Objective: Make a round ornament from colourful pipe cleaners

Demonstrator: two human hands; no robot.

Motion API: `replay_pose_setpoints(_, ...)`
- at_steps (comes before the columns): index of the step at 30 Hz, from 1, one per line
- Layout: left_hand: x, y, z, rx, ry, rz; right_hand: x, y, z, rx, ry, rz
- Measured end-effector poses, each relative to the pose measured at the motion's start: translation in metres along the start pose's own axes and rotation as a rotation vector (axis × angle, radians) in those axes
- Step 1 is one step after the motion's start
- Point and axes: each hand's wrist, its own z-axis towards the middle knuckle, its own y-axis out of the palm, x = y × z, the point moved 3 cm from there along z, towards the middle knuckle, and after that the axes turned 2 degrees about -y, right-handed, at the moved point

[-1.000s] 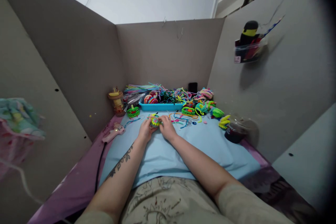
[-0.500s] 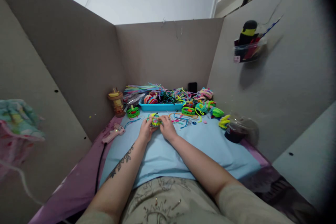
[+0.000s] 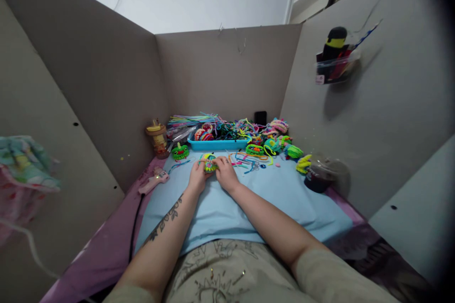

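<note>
Between my two hands is a small, round craft piece of yellow, green and multicoloured fuzzy pipe cleaners (image 3: 209, 164), held just above the light blue cloth (image 3: 227, 218). My left hand (image 3: 198, 176) is closed on its left side. Fingers of my right hand (image 3: 226, 173) are bent against its right side; the fingertips are partly hidden. To the left sits a green pipe-cleaner figure (image 3: 180, 152) with a face. Right of my hands lie loose pipe-cleaner pieces (image 3: 265, 156) and a pair of scissors (image 3: 244, 162).
Behind my hands stands a blue tray (image 3: 218, 145) full of pipe cleaners. A pink glue gun (image 3: 155, 181) and a cup (image 3: 157, 139) are at left. At right are more fuzzy pieces (image 3: 293, 152) and a dark lidded tub (image 3: 318, 180). Grey panels (image 3: 227, 71) enclose the table.
The round piece has turned slightly in my hands, and my right fingers have shifted a little on it. Everything else lies as before.
</note>
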Motion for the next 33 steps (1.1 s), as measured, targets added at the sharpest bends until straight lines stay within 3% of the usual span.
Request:
replay_pose_setpoints(5, 0.001, -0.001, -0.001, -0.006, -0.014, -0.034, 0.001, 0.000, 0.000, 0.021, 0.011, 0.033)
replay_pose_setpoints(12, 0.001, 0.000, -0.001, -0.131, -0.062, -0.090, 0.012, -0.002, 0.002, 0.129, 0.087, 0.159)
replay_pose_setpoints(27, 0.002, -0.005, 0.000, -0.054, -0.062, -0.060, 0.004, -0.004, 0.001, 0.054, 0.021, 0.110)
replay_pose_setpoints(33, 0.001, -0.006, 0.003, -0.055, -0.161, -0.172, 0.007, -0.003, 0.001, 0.085, 0.047, 0.120)
